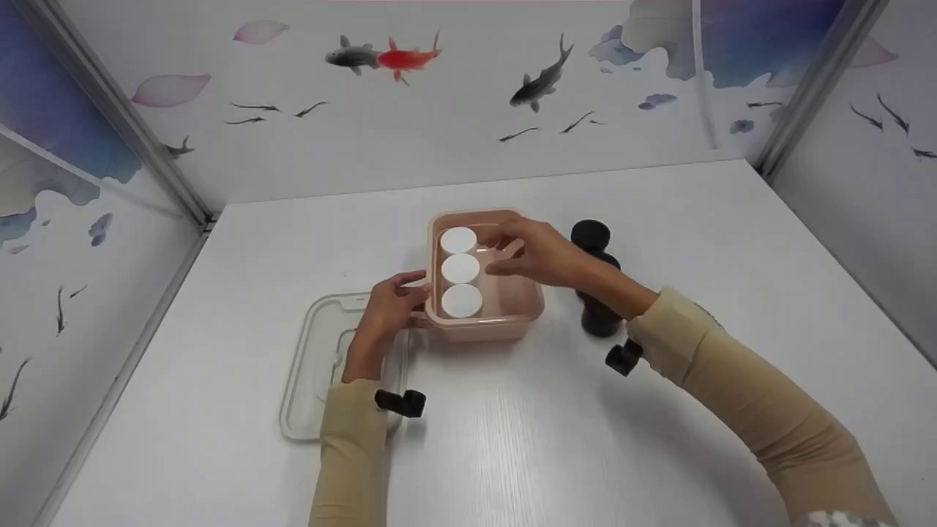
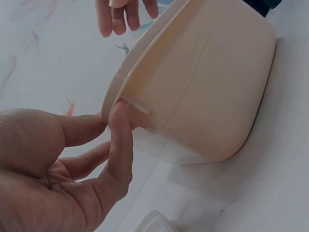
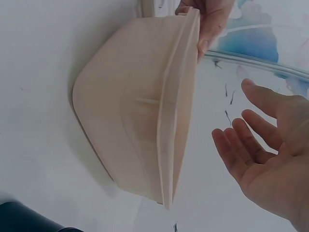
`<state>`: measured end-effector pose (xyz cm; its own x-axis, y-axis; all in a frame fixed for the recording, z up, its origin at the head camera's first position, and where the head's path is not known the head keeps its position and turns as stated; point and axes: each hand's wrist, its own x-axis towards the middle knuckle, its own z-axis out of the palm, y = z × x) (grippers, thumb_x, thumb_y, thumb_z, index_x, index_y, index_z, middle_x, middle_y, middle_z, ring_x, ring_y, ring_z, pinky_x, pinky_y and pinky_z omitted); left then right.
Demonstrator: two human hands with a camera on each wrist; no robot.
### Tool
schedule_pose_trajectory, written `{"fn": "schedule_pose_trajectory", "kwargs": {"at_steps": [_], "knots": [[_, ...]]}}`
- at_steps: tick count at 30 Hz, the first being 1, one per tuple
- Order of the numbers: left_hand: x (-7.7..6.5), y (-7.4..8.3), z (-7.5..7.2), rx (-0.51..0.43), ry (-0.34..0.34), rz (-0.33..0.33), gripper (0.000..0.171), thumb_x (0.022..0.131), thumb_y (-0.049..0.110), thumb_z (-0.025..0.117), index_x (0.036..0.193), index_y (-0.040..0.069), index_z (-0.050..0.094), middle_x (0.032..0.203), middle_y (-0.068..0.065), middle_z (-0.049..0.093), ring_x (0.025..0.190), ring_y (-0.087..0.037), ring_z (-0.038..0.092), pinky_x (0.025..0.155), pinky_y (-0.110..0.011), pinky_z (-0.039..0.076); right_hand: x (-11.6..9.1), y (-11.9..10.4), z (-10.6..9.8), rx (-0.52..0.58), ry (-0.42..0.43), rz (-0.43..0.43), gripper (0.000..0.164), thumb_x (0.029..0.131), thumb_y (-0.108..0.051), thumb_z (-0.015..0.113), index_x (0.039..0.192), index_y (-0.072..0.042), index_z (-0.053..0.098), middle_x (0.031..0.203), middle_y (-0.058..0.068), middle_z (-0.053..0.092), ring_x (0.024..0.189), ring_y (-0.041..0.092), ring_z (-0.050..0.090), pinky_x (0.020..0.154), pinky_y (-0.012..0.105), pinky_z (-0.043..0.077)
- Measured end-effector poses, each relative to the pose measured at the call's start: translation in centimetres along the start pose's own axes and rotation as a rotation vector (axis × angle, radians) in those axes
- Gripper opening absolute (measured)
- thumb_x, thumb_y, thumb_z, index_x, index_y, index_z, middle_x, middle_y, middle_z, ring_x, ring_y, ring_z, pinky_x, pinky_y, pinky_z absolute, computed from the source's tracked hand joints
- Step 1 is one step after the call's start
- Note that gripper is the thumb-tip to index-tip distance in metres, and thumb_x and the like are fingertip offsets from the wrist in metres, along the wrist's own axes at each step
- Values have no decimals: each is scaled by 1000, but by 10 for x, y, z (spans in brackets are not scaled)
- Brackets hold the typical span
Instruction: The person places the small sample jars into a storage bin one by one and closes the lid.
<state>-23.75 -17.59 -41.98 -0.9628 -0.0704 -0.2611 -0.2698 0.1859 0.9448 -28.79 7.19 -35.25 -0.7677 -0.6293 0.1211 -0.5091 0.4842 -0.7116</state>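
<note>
A pink plastic box [image 1: 479, 331] stands on the table with its top uncovered. Three white round caps [image 1: 460, 268] line up along its left side inside. At the left rim, my left hand [image 1: 388, 311] pinches the edge between thumb and fingers, as the left wrist view shows on the box wall [image 2: 207, 82]. Over the box's right half hovers my right hand [image 1: 542, 252], its fingers loosely bent and apart. In the right wrist view nothing lies between the fingers of that hand [image 3: 265, 145]. The box walls hide whatever is beneath the caps.
A translucent lid [image 1: 299, 388] lies flat left of the box, partly under my left forearm. Dark bottles with black caps [image 1: 590, 234] stand right of the box, partly behind my right forearm. Printed panels [image 1: 468, 146] enclose the table's back and sides.
</note>
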Motion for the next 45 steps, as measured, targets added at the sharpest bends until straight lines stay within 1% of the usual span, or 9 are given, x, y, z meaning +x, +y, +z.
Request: {"fn": "schedule_pose_trajectory", "kwargs": {"at_steps": [9,14,18,22,28,32,34,39,45], "knots": [[-1,0,-1,1,10,-5,42,102,18,59,143,10,53,128,-17,65,99,-23,71,74,-30,64,-24,6,-20,56,112,21,39,90,-21,77,124,-8,67,124,13,65,118,26,60,97,43,55],[0,-1,0,2,13,-9,42,102,18,59,143,10,53,127,-17,65,99,-23,71,73,-30,64,-40,15,-29,72,154,17,37,90,-21,76,125,-11,68,126,10,65,118,24,62,91,27,56],[0,-1,1,5,10,-24,42,102,18,58,143,11,53,127,-17,65,99,-23,71,73,-30,64,-56,24,-36,66,202,12,37,91,-22,76,125,-12,68,125,9,65,110,24,66,85,13,54],[0,-1,0,5,12,-24,42,102,19,59,143,11,53,126,-17,65,98,-23,71,73,-30,64,-71,35,-42,72,228,-19,36,90,-19,76,124,-10,67,125,8,64,106,21,66,87,11,53],[-2,-1,-2,-2,16,-17,42,102,19,59,143,11,53,126,-17,66,96,-21,71,72,-29,64,-88,61,-45,113,230,-94,35,86,-7,78,119,-7,68,121,13,65,103,6,63,87,14,54],[-2,-1,-2,4,20,-18,42,102,19,59,143,12,53,126,-16,66,96,-21,71,73,-28,64,-98,79,-45,127,229,-114,37,85,-5,79,119,-6,68,120,12,64,110,12,62,90,15,53],[-2,-1,-2,7,20,-20,42,102,19,58,143,12,53,126,-15,66,97,-21,71,73,-29,64,-102,88,-45,146,220,-115,38,84,-4,79,120,-1,66,121,14,63,112,16,62,90,16,54],[-2,0,0,12,11,-29,42,102,19,58,144,13,53,126,-15,66,97,-21,72,75,-30,64,-112,108,-46,179,191,-81,43,84,-3,78,124,1,64,126,16,63,115,16,62,92,17,53],[-1,0,2,13,18,-28,41,102,20,59,143,14,54,125,-14,67,97,-21,71,76,-29,64,-120,124,-50,154,125,-58,53,83,-4,80,131,0,59,131,16,59,118,18,59,96,17,50]]}}
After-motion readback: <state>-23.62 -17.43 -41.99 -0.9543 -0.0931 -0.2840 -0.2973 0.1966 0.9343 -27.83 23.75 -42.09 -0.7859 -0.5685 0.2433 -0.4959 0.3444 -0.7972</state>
